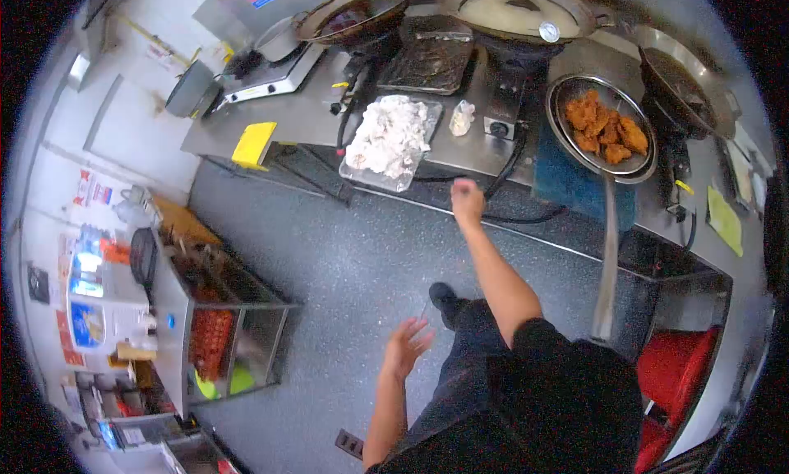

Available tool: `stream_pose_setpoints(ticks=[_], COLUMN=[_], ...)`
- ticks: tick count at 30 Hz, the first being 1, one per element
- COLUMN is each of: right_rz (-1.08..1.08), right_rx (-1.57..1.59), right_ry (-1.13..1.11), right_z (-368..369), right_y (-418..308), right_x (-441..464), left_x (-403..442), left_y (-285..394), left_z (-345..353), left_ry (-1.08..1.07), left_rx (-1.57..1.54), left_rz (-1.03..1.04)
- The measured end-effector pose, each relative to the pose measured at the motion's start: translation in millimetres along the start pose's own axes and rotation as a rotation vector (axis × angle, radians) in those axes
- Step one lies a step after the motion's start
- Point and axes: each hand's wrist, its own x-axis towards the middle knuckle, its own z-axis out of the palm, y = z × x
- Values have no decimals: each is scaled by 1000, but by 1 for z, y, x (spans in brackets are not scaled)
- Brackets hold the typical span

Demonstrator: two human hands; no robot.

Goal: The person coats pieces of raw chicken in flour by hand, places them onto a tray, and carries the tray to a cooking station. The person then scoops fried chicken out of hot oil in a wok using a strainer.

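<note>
My left hand (407, 347) is low over the floor with its fingers spread, holding nothing. My right hand (468, 203) is in front of the counter edge, its fingers curled in; whatever they may hold is hidden. Near it on the counter stands a clear tray (401, 181) heaped with white-floured pieces (388, 137). One pale coated piece (463, 118) lies apart on the steel to the right of the tray. Further right, browned fried pieces (604, 129) sit in a long-handled strainer (608, 252), which rests over a round metal bowl (552, 117).
Large woks (518, 12) stand along the back, one with pale liquid and a round dial thermometer (549, 32). A dark tray (427, 66) lies between burners. The strainer handle juts past the counter edge. A red stool (678, 375) is at right, shelving (246, 334) at left.
</note>
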Motion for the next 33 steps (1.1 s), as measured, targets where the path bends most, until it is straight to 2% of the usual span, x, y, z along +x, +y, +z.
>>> stream_pose_setpoints(ticks=[1, 2, 4, 6, 7, 9, 11, 12, 13, 14, 15, 16, 17, 19, 20, 21, 22, 23, 24, 25, 26, 27, 28, 29, 30, 31, 33], right_rz=[-65, -114, -66, 46, 51, 200, 275, 125, 104, -245, -468, -553, -550, -581, -631, -508, -711, -727, -696, -1058, -1012, -873, -877, -780, -759, -777, -804], right_rx=[-156, -317, -476, -456, -472, -615, -491, -523, -574, -455, -947, -1032, -1055, -1123, -1138, -887, -917, -855, -428, -588, -630, -547, -440, -422, -478, -399, -238], right_ry=[149, 205, 337, 548, 551, 207, 306, 298, 366, 328, 287, 190, 61, -150, -241, -368, -426, -473, -629, -677, -875, -1062, -1151, -1295, -1455, -1499, -1765], right_z=[20, 38, 55, 67, 70, 68, 76, 76, 75, 65, 60, 54, 42, 41, 62, 92, 109, 132, 162, 195, 215, 227, 246, 267, 279, 284, 301], right_y=[9, 22, 16, -13, -17, -26, -38, 16, -21, -20, -61, -67, -65, -71, -77, -146, -171, -180, -165, -178, -195, -231, -244, -235, -237, -241, -235], right_x=[36, 75, 132, 152, 157, 171, 177, 213, 190, 175, 134, 127, 118, 131, 133, 67, 14, -27, -57, -109, -168, -249, -324, -384, -447, -519, -636], left_x=[9, 16, 21, 11, 9, -7, -20, -31, -44, -52, -53, -60, -67, -62, -69, -76, -83, -81, -80, -66, -69, -83, -114, -161, -207, -249, -311], left_y=[2, 5, 17, 19, 13, 3, 5, 6, 5, 1, -5, -9, -18, -31, -24, -17, -8, -15, -19, -18, -14, -10, 15, 42, 55, 65, 62], left_z=[-20, -44, -96, -158, -194, -260, -300, -312, -324, -336, -342, -346, -356, -378, -373, -368, -364, -375, -387, -409, -420, -429, -437, -437, -437, -448, -481], left_ry=[81, 142, 287, 429, 483, 531, 612, 705, 733, 743, 780, 787, 899, 747, 806, 842, 871, 876, 881, 880, 799, 709, 671, 626, 616, 606, 551], left_rx=[55, 45, 13, -20, -29, -27, -16, -2, -43, 129, 253, 320, 184, 872, 880, 812, 746, 590, 434, 272, 117, -32, 17, 64, 3, -52, -298], left_rz=[-12, -14, -51, -127, -154, -216, -265, -322, -322, -316, -264, -157, -77, -130, -60, 31, 125, 170, 218, 171, 326, 478, 466, 450, 520, 600, 669])
